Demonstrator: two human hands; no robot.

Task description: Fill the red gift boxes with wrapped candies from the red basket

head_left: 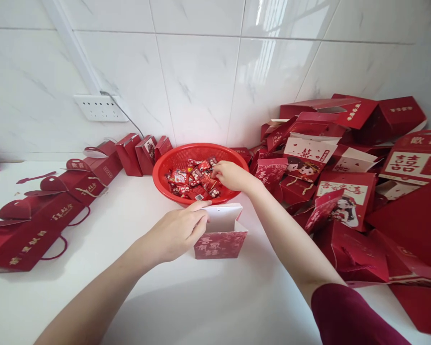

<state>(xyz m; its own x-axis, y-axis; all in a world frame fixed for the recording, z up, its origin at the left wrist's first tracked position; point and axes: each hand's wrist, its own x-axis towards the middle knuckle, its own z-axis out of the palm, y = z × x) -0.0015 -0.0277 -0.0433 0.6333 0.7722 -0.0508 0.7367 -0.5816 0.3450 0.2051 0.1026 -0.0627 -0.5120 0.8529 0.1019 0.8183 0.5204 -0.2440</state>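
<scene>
One boxy, open-topped red paper bag (221, 245)

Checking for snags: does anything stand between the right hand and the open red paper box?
Only the round red plastic basket's near rim stands between the right hand and that open red paper box; the left hand grips its upper left edge, leaving most of the opening uncovered.

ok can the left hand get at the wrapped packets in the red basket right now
Probably yes, if it lets go of the paper box: the left hand is close to the open-topped basket, and the right hand covers only the right side of the packets.
</scene>
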